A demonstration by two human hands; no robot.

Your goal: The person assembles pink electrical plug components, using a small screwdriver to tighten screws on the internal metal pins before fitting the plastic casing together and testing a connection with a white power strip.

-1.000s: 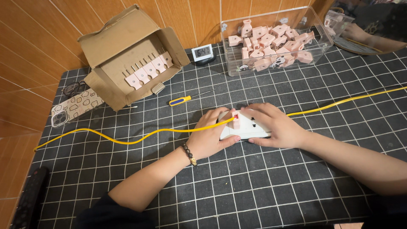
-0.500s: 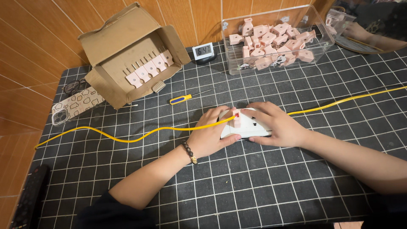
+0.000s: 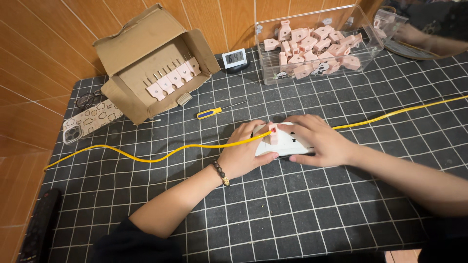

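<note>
Head view, both hands gripping white block, long axis left-right, yellow cable alongside

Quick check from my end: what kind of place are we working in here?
Probably a small home or workshop assembly bench: a black grid cutting mat covers the table, a clear plastic bin of pink plug parts and an open cardboard box sit behind, and both hands press a white socket block on a yellow cable.
</note>
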